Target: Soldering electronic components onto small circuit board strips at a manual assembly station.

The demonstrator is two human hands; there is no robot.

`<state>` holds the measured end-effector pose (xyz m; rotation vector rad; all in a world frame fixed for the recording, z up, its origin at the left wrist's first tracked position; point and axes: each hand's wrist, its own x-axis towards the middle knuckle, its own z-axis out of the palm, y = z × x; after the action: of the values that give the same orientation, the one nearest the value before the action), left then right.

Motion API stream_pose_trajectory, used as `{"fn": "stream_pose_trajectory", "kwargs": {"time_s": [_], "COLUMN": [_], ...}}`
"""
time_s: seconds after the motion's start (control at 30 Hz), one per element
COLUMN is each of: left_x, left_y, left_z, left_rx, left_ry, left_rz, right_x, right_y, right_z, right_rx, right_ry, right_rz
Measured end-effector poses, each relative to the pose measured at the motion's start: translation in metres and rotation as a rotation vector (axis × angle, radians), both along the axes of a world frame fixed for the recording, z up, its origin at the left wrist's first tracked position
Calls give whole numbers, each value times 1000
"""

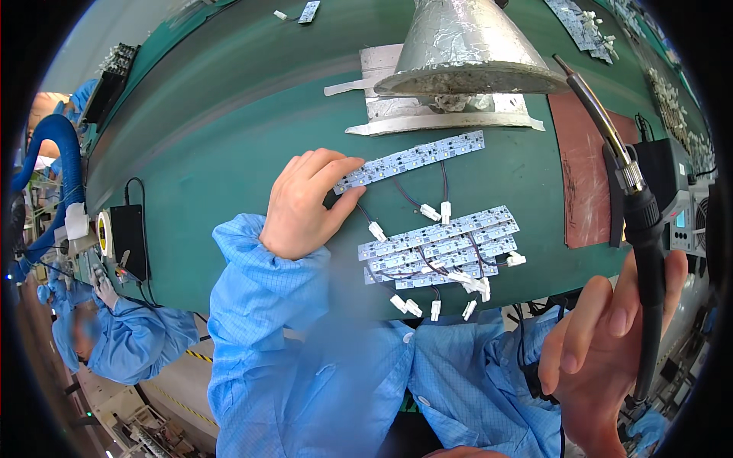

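Observation:
Between thumb and index finger, my left hand (pixel 308 200) pinches the left end of an LED circuit board strip (pixel 416 159) just above the green mat. Dark wires with white connectors (pixel 430 211) hang from that strip. Nearer to me lies a stack of similar LED strips (pixel 439 246), overlapping, their wires and plugs trailing toward the table's front edge. At the right, my right hand (pixel 603 343) is closed around the black handle of a soldering iron (pixel 644 221). The iron stands upright in view, its tip pointing up and away, apart from the strips.
A silver foil-covered cone hood (pixel 473 42) stands beyond the strips. A brown pad (pixel 584 168) and a soldering station (pixel 687 217) are at the right. More boards (pixel 580 27) lie far right. Co-workers in blue (pixel 126 340) and a blue hose (pixel 69 160) are at the left.

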<state>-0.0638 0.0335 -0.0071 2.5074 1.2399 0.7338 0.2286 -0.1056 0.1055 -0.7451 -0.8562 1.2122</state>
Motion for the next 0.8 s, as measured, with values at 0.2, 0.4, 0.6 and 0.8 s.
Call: {"fn": "stream_pose_trajectory", "kwargs": {"time_s": [0.2,0.4,0.6,0.8], "left_x": [0,2,-3,12], "left_y": [1,2,2,2], "left_z": [-1,-3,0,0], "left_rx": [0,-6,10,-88], "left_ry": [-30,-56,-49,-154], "left_rz": [-21,-24,-8,-36], "right_x": [-7,-10,-21,10], "right_y": [16,23,37,61], "right_z": [-3,-6,-11,-38], "right_rx": [145,171,293,116], "right_ry": [-27,-67,-173,-434], "right_rz": [112,98,-2,-608]}}
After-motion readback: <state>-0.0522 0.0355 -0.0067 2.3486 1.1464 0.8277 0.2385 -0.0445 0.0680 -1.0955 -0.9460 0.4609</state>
